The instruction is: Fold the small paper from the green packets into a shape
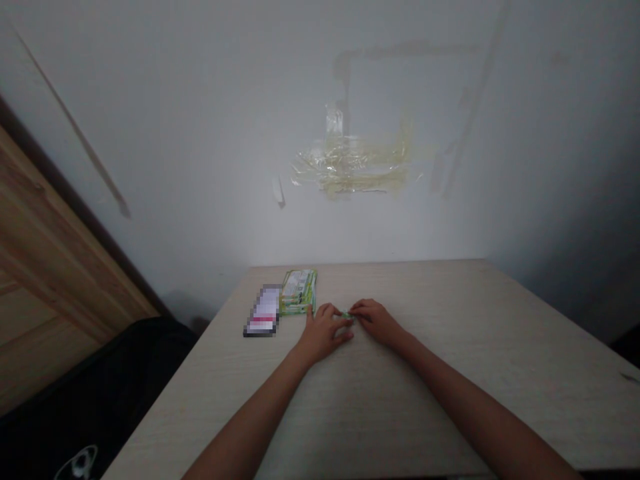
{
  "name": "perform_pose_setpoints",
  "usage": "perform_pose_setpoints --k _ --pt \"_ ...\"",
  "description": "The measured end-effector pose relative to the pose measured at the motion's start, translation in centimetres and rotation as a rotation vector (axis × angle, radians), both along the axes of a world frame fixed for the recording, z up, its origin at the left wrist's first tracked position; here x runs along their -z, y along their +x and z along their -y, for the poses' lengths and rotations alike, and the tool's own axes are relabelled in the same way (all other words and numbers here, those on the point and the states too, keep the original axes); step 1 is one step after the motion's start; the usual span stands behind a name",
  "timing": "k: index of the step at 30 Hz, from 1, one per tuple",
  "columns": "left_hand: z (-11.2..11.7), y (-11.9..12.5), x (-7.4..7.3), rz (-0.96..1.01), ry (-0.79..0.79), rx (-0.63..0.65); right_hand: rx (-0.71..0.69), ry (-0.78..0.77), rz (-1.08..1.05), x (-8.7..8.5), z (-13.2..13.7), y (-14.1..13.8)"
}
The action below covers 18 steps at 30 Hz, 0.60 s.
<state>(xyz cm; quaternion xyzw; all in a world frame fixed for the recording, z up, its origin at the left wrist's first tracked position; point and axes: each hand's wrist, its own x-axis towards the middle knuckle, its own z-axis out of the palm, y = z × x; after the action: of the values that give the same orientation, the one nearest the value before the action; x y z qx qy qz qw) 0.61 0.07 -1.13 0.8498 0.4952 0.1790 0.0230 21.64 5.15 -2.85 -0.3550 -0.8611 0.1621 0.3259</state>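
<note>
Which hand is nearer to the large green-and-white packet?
Left. The left hand is at the near right corner of the packet, touching or almost so; the right hand is farther off to the right, past the left hand.

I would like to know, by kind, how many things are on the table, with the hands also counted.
Hands: 2 (left hand, right hand)
Green printed pack, possibly a stack, counted as one: 1
Phone-like device, pixelated: 1
Small green piece between the hands: 1
Total: 5
</note>
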Motion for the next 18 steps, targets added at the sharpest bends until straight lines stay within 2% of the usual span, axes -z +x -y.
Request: perform_pose_setpoints --k 18 --pt "0.34 0.04 -0.79 -0.096 0.118 0.084 -0.011 0.010 -0.002 -0.06 0.01 0.07"
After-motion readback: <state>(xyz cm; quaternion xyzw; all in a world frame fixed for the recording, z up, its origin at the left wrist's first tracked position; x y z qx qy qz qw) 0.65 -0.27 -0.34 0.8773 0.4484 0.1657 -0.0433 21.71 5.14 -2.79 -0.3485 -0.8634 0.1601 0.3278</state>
